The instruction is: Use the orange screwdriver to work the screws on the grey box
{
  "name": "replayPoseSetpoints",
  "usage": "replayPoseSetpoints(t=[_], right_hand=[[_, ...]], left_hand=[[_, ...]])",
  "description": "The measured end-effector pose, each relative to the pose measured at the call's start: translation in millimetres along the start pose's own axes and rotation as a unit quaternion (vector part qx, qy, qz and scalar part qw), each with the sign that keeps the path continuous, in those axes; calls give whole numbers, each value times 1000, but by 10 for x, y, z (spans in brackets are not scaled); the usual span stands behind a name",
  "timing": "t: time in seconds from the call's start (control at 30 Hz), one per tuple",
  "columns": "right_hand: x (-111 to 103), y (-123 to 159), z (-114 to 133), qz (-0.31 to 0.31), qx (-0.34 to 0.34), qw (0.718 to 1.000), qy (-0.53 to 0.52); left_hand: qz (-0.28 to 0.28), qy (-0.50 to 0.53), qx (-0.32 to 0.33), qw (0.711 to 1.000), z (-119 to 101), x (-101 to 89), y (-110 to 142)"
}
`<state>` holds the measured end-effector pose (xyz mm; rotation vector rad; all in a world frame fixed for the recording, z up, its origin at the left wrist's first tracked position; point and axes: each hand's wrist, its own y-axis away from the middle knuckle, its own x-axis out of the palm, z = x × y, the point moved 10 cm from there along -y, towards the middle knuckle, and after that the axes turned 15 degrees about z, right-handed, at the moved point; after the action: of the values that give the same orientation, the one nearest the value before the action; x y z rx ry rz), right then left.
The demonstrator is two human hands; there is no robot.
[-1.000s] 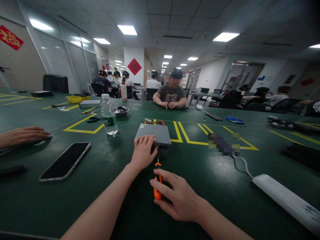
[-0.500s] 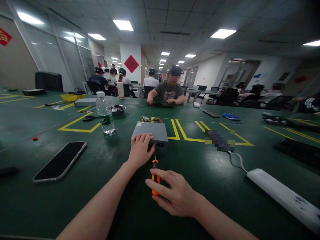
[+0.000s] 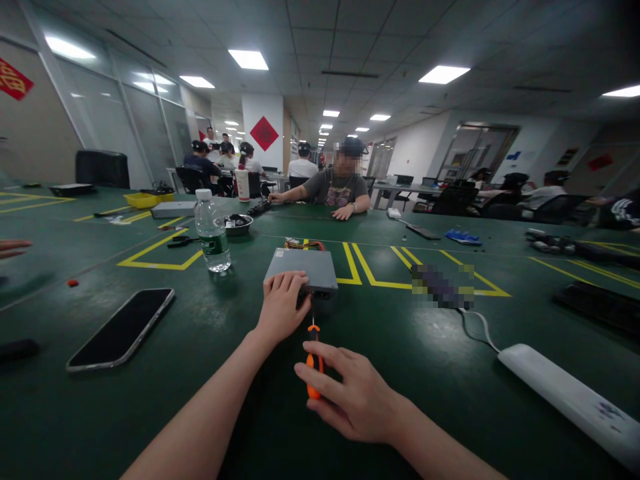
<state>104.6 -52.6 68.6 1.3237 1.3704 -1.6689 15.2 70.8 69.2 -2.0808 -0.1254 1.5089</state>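
A grey metal computer power supply (image 3: pixel 305 263) lies on the green table in front of me, with coloured cables at its far side. My left hand (image 3: pixel 284 300) grips its near left corner, fingers on top and thumb against the front face. In my right hand (image 3: pixel 350 387) is an orange and black screwdriver (image 3: pixel 314 363), held between thumb and fingers. Its shaft points away from me at the power supply's near face; the tip is too small to make out, so contact with a screw cannot be told.
Left of the power supply stand a water bottle (image 3: pixel 213 233) and a metal bowl (image 3: pixel 237 225). A phone (image 3: pixel 123 330) lies nearer left. On the right are a white power strip (image 3: pixel 565 400) and its cable. A co-worker (image 3: pixel 337 187) sits opposite; another person's hand (image 3: pixel 13 249) shows at the left edge.
The co-worker opposite has moved a dark object leftward. Another person's hand has come in at the left edge. My hands, power supply and screwdriver keep nearly the same pose; the view has shifted slightly.
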Motion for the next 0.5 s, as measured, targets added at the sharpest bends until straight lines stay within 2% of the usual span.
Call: replayPoseSetpoints(t=[0.2, 0.33, 0.5], right_hand=[[-26, 48, -23, -53, -4, 999, -8], [-36, 37, -35, -42, 6, 999, -22], [-87, 1, 14, -44, -10, 999, 24]], left_hand=[[-1, -5, 1, 1000, -12, -15, 1], [-2, -9, 1, 1000, -9, -10, 0], [0, -9, 2, 1000, -8, 0, 0]])
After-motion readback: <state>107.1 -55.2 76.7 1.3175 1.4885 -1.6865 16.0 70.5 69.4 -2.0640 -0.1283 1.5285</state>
